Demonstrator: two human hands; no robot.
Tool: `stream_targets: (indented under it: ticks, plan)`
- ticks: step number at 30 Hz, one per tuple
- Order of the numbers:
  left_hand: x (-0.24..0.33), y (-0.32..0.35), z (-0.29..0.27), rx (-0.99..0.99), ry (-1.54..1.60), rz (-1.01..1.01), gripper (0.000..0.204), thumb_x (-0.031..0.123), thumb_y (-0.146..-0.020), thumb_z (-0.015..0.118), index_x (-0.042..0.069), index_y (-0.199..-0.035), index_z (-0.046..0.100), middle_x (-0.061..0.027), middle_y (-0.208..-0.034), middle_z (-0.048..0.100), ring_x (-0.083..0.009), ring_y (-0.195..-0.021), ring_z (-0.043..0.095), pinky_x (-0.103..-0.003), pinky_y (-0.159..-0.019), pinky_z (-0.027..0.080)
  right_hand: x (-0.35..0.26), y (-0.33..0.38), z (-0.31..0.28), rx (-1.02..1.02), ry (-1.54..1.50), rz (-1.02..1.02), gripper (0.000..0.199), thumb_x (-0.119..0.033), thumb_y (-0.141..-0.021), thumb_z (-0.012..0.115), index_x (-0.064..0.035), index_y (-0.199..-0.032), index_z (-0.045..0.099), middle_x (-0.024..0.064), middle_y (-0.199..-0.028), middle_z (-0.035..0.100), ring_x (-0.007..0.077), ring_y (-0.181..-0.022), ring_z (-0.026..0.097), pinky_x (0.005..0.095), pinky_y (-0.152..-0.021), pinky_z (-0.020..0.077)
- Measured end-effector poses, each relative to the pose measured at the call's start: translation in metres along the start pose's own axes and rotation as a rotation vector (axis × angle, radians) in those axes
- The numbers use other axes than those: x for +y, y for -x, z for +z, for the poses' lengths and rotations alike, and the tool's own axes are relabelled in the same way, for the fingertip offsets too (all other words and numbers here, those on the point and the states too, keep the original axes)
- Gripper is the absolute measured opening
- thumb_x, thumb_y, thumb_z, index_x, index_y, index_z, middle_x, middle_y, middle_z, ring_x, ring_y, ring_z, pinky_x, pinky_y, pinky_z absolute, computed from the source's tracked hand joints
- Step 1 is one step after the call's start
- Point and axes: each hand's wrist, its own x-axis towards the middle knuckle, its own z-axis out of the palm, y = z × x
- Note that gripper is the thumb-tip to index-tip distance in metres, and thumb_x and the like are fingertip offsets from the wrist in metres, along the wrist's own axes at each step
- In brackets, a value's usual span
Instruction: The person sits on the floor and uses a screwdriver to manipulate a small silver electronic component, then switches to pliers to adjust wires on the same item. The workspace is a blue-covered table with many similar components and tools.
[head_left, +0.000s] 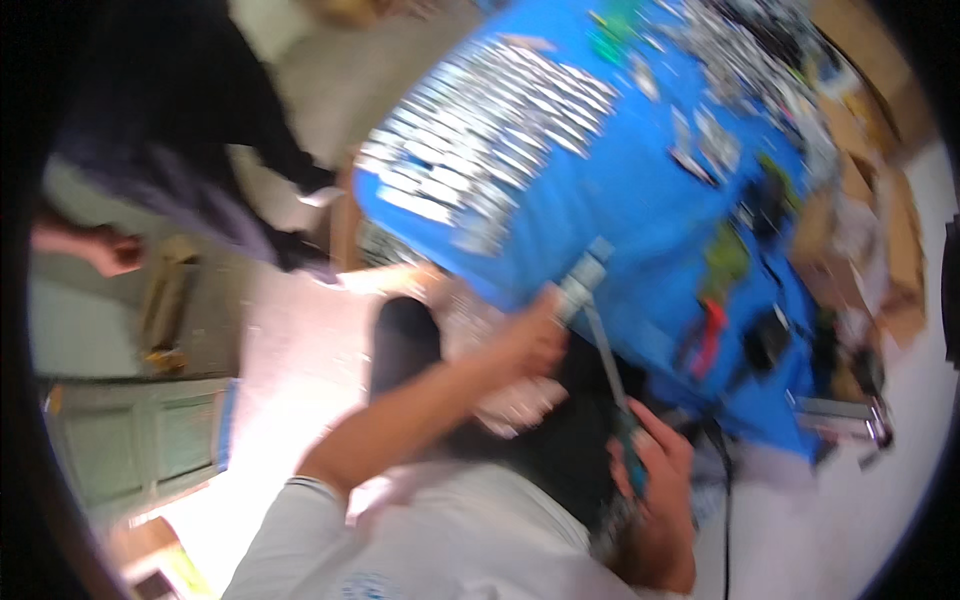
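My left hand (528,345) is closed around a small flat silvery metal piece (582,282), which sticks out past the fingers over the near edge of the blue cloth. A screwdriver (631,452) with a dark green handle and a long thin shaft is gripped in my right hand (662,470). Its shaft points up and away, and the tip comes close to the metal piece. Motion blur hides whether the two touch.
On the blue-covered table (620,210) lie rows of silvery metal pieces (480,130). Blurred tools, one with a red handle (710,335), and a heap of metal parts (740,60) are at right. Cardboard boxes (900,260) stand beyond. Another person (180,130) is at left.
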Motion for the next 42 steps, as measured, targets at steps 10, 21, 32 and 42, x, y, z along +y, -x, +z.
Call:
stream_targets:
  ticks: [10, 21, 32, 42]
  plan:
    - [-0.013, -0.003, 0.001, -0.073, 0.279, -0.044, 0.051, 0.058, -0.085, 0.057, 0.019, -0.06, 0.035, 0.0064, -0.051, 0.027, -0.0059, -0.041, 0.025, -0.02, -0.037, 0.018, 0.004, -0.002, -0.023, -0.089, -0.158, -0.219, 0.049, -0.015, -0.088, 0.054, -0.0036, -0.134, 0.042, 0.0089, -0.088, 0.061, 0.012, -0.055, 0.055, 0.0189, -0.041, 0.042]
    - [-0.008, 0.003, 0.019, -0.029, 0.344, -0.099, 0.042, 0.045, -0.087, 0.063, 0.016, -0.063, 0.045, 0.0063, -0.053, 0.032, -0.0081, -0.045, 0.032, -0.02, -0.041, 0.025, 0.025, -0.019, -0.046, -0.163, 0.078, -0.353, 0.049, -0.018, -0.087, 0.055, -0.0038, -0.132, 0.045, 0.0115, -0.089, 0.062, 0.0148, -0.058, 0.057, 0.0264, -0.049, 0.0463]
    - [-0.009, -0.002, 0.017, 0.356, -0.005, 0.023, 0.054, 0.065, -0.087, 0.047, 0.013, -0.074, 0.052, 0.0036, -0.059, 0.045, -0.0084, -0.052, 0.047, -0.022, -0.046, 0.038, 0.044, -0.01, -0.08, -0.001, 0.369, -0.312, 0.048, -0.007, -0.083, 0.059, -0.0022, -0.13, 0.048, 0.01, -0.093, 0.063, 0.0132, -0.072, 0.06, 0.0259, -0.067, 0.0478]
    - [-0.007, 0.004, 0.017, 0.223, 0.124, -0.084, 0.054, 0.061, -0.09, 0.042, 0.013, -0.069, 0.053, 0.006, -0.053, 0.042, -0.0068, -0.04, 0.038, -0.022, -0.037, 0.028, -0.009, -0.013, -0.044, -0.018, 0.672, -0.434, 0.035, -0.001, -0.079, 0.059, 0.0042, -0.114, 0.06, 0.0179, -0.09, 0.067, 0.0238, -0.08, 0.067, 0.0306, -0.073, 0.0515]
